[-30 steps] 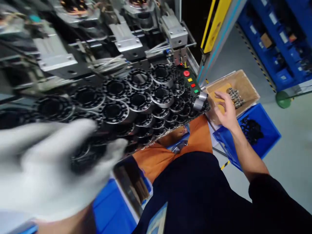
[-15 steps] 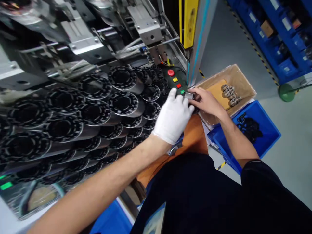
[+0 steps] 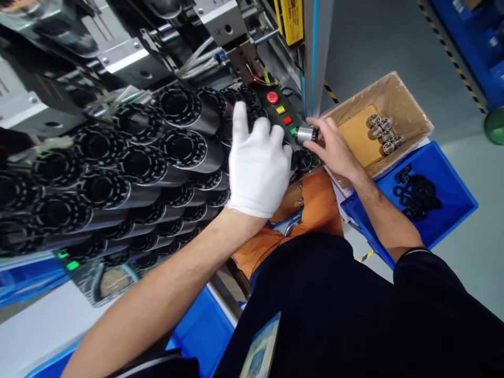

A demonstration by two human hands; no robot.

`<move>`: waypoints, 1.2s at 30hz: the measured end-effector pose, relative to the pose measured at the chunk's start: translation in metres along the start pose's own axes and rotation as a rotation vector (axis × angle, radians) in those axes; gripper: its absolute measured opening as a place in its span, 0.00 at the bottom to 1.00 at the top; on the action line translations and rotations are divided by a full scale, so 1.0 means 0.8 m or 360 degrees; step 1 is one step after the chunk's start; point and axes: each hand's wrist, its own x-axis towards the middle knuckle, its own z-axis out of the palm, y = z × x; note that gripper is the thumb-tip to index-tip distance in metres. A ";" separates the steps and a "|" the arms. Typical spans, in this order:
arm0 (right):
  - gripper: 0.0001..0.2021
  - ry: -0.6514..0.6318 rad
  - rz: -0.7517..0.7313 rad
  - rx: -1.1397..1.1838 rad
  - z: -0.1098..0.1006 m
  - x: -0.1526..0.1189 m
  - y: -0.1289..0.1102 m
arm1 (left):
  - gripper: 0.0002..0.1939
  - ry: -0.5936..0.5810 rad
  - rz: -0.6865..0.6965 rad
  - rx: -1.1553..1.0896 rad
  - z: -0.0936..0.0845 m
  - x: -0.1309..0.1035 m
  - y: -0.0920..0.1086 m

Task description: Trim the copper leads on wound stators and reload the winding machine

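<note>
My left hand [image 3: 260, 163], in a white glove, is over the right end of the rows of metal cylinders [image 3: 185, 149] with black slotted rims. Its index finger points up and the other fingers are bent; whether anything is under them is hidden. My bare right hand [image 3: 334, 147] grips a short metal cylinder with a black end [image 3: 306, 134] between thumb and fingers. That piece is beside the green button [image 3: 293, 130] of the control panel.
Machine fixtures [image 3: 224, 23] rise behind the cylinders. At right stand a lined cardboard box [image 3: 411, 113] with several metal rings on cardboard and a blue bin [image 3: 457, 210] with black parts. A grey post with a blue stripe [image 3: 315, 58] stands beyond the panel.
My left hand has moved left, away from my right hand and over the cylinders. The piece in my right hand now shows more fully. The camera view has shifted.
</note>
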 end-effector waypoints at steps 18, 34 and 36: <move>0.38 -0.0093 -0.0337 -0.0013 -0.034 -0.001 -0.183 | 0.15 -0.0207 -0.0128 -0.0500 0.064 -0.268 0.047; 0.31 0.0379 0.0587 -0.0760 -0.176 -0.184 -0.013 | 0.20 -0.0443 -0.0310 -0.0448 0.078 -0.364 0.042; 0.32 0.0311 0.1144 -0.1083 -0.210 -0.266 0.034 | 0.21 -0.0549 -0.0245 -0.0367 0.082 -0.365 0.048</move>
